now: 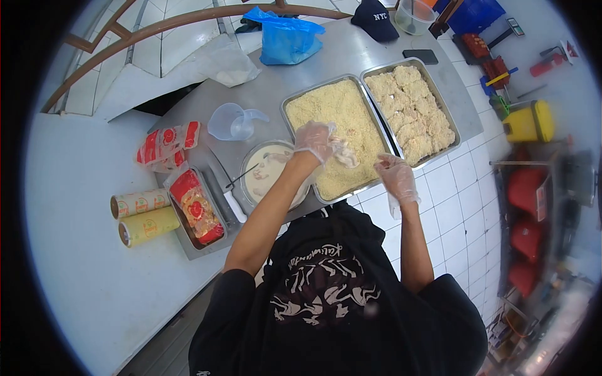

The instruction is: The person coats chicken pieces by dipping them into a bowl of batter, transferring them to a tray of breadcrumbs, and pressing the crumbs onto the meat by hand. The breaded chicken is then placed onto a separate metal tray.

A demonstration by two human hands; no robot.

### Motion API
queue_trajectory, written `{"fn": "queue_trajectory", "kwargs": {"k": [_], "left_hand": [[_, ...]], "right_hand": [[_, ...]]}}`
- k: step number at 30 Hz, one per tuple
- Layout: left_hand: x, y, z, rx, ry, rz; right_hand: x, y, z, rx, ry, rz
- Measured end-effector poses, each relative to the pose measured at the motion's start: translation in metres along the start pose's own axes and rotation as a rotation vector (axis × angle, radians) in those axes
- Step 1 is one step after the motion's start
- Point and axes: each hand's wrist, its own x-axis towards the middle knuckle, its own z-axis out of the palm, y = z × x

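Observation:
My left hand (315, 140), in a clear plastic glove, reaches over a metal tray of pale breadcrumbs (320, 105). Its fingers are closed on a wet, batter-coated piece of chicken (345, 154) at the crumb surface. Also gloved, my right hand (397, 177) hovers by the tray's right edge, fingers loosely bent and apart, with nothing visible in it. Left of the crumbs is a round bowl of white batter (268, 150) with pieces of meat and a thin dark utensil in it. A second tray (456, 133) holds several crumb-coated pieces (411, 106).
A measuring jug (232, 123), a white-handled knife (234, 205) and a metal pan of bagged meat (197, 210) lie to the left. Two printed rolls (149, 227) are beyond them. At the back are a blue bag (288, 41), a cap (375, 20) and a phone (420, 57).

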Motion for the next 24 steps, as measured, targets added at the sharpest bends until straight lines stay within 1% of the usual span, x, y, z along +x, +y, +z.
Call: {"fn": "queue_trajectory", "kwargs": {"k": [2,3,4,5,6,7,8,9,10,11,12,13,14,16,17,18,19,20,21,22,23,24], "left_hand": [[0.011,-0.005,0.003,0.116,-0.091,-0.052],[0.01,-0.006,0.0,0.114,-0.085,-0.053],[0.004,-0.009,-0.002,0.091,-0.025,-0.026],[-0.004,-0.012,-0.005,0.069,0.035,0.0],[-0.013,-0.015,-0.008,0.07,0.038,-0.005],[-0.024,-0.018,-0.011,-0.017,0.082,-0.024],[-0.035,-0.021,-0.014,-0.105,0.126,-0.042],[-0.046,-0.026,-0.018,-0.105,0.131,-0.048],[-0.058,-0.031,-0.023,-0.176,0.171,-0.002],[-0.07,-0.037,-0.027,-0.247,0.213,0.044],[-0.081,-0.042,-0.028,-0.252,0.222,0.037],[-0.095,-0.046,-0.028,-0.283,0.19,-0.07],[-0.106,-0.051,-0.029,-0.315,0.16,-0.177],[-0.123,-0.081,-0.009,-0.346,0.22,-0.199],[-0.132,-0.089,0.001,-0.371,0.259,-0.218],[-0.137,-0.083,-0.007,-0.381,0.268,-0.229],[-0.143,-0.077,-0.016,-0.549,0.294,-0.265],[-0.148,-0.072,-0.021,-0.718,0.32,-0.298],[-0.154,-0.075,-0.015,-0.725,0.326,-0.305],[-0.159,-0.081,-0.005,-0.596,0.31,-0.328],[-0.163,-0.084,0.0,-0.466,0.292,-0.349],[-0.166,-0.079,-0.005,-0.468,0.296,-0.35]], "right_hand": [[0.008,0.017,0.02,-0.189,0.056,-0.072],[0.015,0.023,0.031,-0.318,0.073,-0.218],[0.02,0.031,0.039,-0.32,0.073,-0.221],[0.018,0.015,0.048,-0.514,0.035,-0.183],[0.017,0.003,0.057,-0.708,-0.005,-0.145],[0.025,0.007,0.069,-0.772,-0.104,-0.057],[0.027,0.01,0.076,-0.774,-0.106,-0.063],[0.03,0.013,0.083,-0.807,-0.057,-0.096],[0.034,0.017,0.089,-0.842,-0.009,-0.13],[0.046,0.036,0.1,-0.848,-0.009,-0.14],[0.062,0.066,0.111,-0.684,0.023,-0.184],[0.069,0.082,0.115,-0.523,0.049,-0.224],[0.068,0.069,0.105,-0.534,0.045,-0.233],[0.062,0.011,0.069,-0.541,-0.293,0.035],[0.061,-0.003,0.06,-0.556,-0.299,0.026],[0.063,-0.013,0.052,-0.444,-0.359,-0.033],[0.066,-0.02,0.047,-0.33,-0.418,-0.09],[0.073,-0.024,0.045,-0.343,-0.423,-0.095],[0.082,-0.029,0.043,-0.51,-0.313,-0.245],[0.092,-0.035,0.044,-0.67,-0.198,-0.397],[0.105,-0.033,0.051,-0.673,-0.198,-0.402],[0.121,-0.02,0.066,-0.983,-0.171,-0.464]]}}
